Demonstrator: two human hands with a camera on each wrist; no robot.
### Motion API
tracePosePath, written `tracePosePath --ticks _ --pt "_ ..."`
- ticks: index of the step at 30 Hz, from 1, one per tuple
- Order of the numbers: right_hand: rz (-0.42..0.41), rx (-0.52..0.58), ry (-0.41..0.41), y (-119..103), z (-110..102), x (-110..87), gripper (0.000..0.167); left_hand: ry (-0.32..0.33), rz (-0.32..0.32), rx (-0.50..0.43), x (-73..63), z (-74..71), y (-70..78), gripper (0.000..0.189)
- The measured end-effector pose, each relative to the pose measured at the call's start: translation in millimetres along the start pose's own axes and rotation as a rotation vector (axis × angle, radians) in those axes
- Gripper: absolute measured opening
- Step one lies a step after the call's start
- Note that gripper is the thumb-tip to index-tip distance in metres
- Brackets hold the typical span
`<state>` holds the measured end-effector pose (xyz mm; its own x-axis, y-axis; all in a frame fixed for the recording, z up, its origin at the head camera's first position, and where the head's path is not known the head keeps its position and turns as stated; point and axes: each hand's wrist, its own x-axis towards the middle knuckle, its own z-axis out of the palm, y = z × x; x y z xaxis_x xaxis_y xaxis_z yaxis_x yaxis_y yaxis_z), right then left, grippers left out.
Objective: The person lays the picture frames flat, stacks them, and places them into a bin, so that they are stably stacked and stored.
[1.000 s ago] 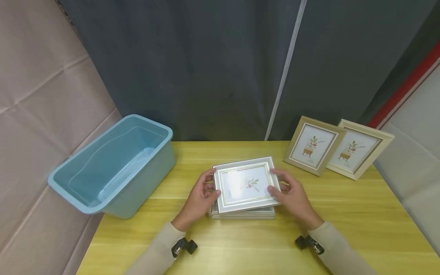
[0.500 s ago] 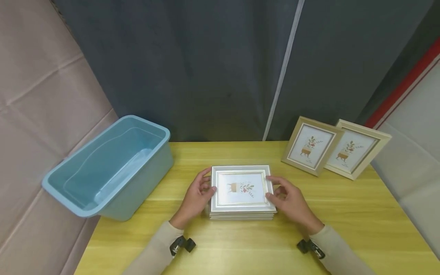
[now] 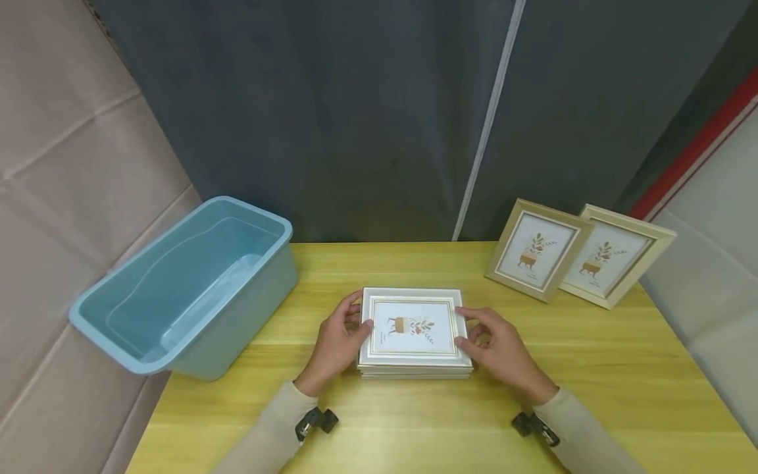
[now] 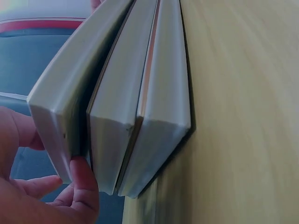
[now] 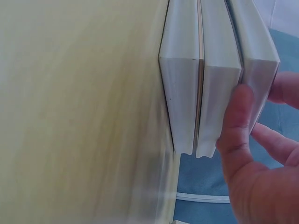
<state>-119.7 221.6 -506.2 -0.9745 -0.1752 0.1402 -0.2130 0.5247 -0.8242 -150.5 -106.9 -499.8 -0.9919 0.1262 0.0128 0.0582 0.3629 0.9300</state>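
A white photo frame [image 3: 412,326] with a thin gold inner line and a plant print lies flat at the top of a stack, its picture turned sideways. My left hand [image 3: 336,345] pinches its left edge, and at the opposite edge my right hand [image 3: 500,345] does likewise. Two more white frames make up the stack below, the middle frame [image 4: 117,112] and the bottom frame [image 4: 163,102]. In the left wrist view a dark gap parts the top frame from the middle one. The right wrist view has a fingertip [image 5: 240,100] at the seam under the top frame.
A blue plastic tub [image 3: 195,289] stands at the left of the wooden table [image 3: 408,428]. At the back right, a tan photo frame [image 3: 540,250] stands tilted, overlapping a cream photo frame [image 3: 616,257]. A dark curtain [image 3: 355,131] hangs behind the table.
The top frame was tilted and turned askew over the stack a second ago. Both hands have lowered and squared it onto the pile, with a slight shift to the left.
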Motion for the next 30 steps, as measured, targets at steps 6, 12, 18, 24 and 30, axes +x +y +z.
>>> tracePosePath --ticks 6,12,18,24,30 --pt "0.014 -0.032 -0.012 0.6 -2.6 1.5 0.054 0.001 0.003 0.027 0.8 -0.9 -0.8 0.065" --pt "0.027 -0.05 -0.016 0.0 -2.7 4.1 0.055 0.0 -0.006 0.037 2.2 -1.4 -3.2 0.064" --pt "0.02 -0.052 -0.008 1.0 -2.8 5.9 0.053 -0.001 -0.003 0.036 3.0 -2.3 -3.1 0.064" --pt "0.033 -0.041 -0.008 1.6 -2.9 5.5 0.053 -0.001 0.004 0.04 3.1 -2.3 -3.8 0.064" --pt "0.054 -0.02 -0.015 0.9 -3.0 5.3 0.054 0.0 -0.005 0.046 3.0 -1.7 -6.1 0.064"
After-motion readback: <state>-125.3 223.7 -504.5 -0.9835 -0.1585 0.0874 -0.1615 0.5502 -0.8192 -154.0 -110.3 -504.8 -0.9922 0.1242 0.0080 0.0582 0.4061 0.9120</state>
